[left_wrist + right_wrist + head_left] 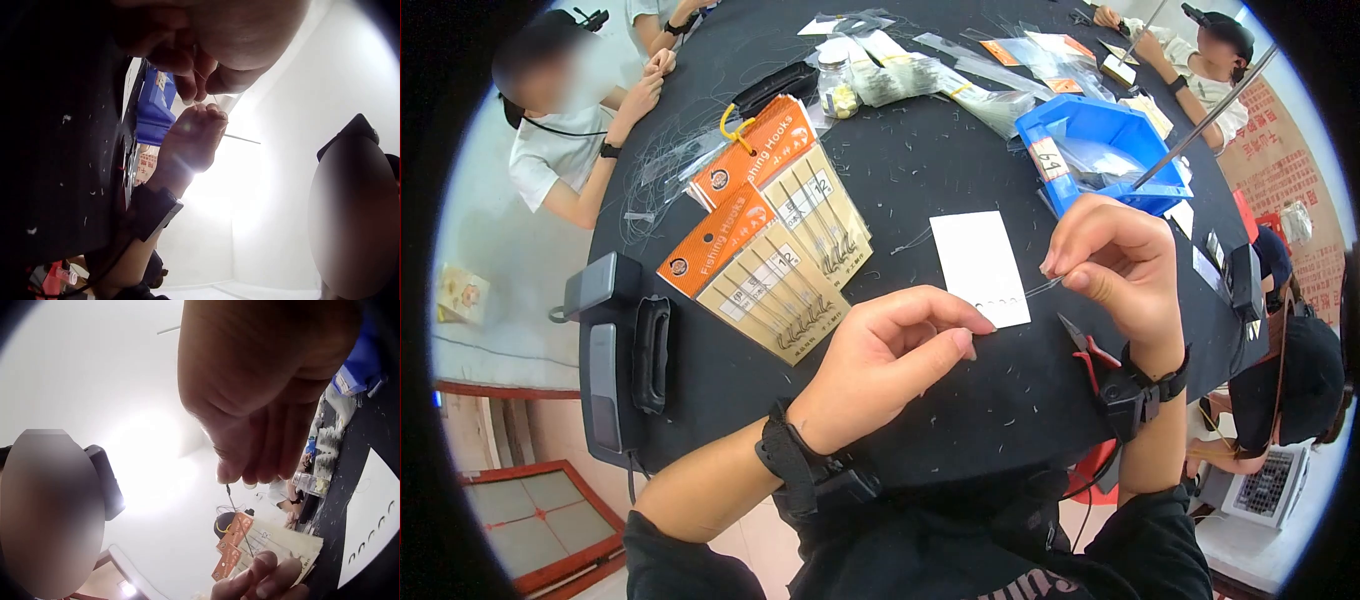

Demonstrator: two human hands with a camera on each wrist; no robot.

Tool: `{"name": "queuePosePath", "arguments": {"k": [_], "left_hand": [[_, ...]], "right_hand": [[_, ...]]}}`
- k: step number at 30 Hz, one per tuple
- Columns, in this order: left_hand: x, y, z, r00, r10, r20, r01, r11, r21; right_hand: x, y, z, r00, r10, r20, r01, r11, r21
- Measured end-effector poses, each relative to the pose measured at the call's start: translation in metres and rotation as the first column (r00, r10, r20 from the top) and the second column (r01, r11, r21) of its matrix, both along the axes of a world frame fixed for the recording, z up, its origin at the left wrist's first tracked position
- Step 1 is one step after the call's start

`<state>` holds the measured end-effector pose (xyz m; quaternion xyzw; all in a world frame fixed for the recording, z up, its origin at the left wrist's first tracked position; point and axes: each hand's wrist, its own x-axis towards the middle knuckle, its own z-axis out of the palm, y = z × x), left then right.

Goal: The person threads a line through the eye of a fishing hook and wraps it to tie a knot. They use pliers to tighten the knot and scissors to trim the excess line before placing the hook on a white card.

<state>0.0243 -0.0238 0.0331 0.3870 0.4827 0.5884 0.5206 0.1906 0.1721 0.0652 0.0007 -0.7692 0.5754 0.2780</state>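
Note:
A white card lies on the black table, with several small dark hooks in a row near one edge. Above its right side my right hand pinches the end of a thin line between thumb and index finger; a small dark piece shows at those fingertips. My left hand is at the card's lower edge, thumb and index tips close together, and the line runs to its fingertips in the right wrist view. What lies between the left fingertips is hidden.
Orange-topped hook packs lie left of the card, a jar behind them. Right of it are a blue bin and red-handled pliers. Bundled lines cover the back. Black cases stand at the left edge. Other people sit around.

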Motion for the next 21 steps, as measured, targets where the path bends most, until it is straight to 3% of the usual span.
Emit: {"name": "queuePosePath", "arguments": {"k": [6,10,13,21], "left_hand": [[-0.005,0.002,0.002,0.997,-0.029,0.07,0.034,0.996,-0.079],[-0.005,0.002,0.007,0.995,-0.027,0.095,0.039,0.991,-0.128],[-0.006,0.002,0.002,0.995,-0.026,0.094,0.035,0.995,-0.094],[-0.003,0.002,-0.003,0.984,0.161,0.082,-0.169,0.981,0.091]], "right_hand": [[0.004,0.009,0.001,0.995,-0.097,0.01,0.095,0.987,0.133],[0.006,0.012,0.001,0.995,-0.096,0.032,0.091,0.987,0.133],[0.006,0.013,-0.001,0.996,-0.088,0.023,0.084,0.99,0.115],[0.007,0.013,-0.003,0.998,-0.047,-0.03,0.048,0.999,0.007]]}}
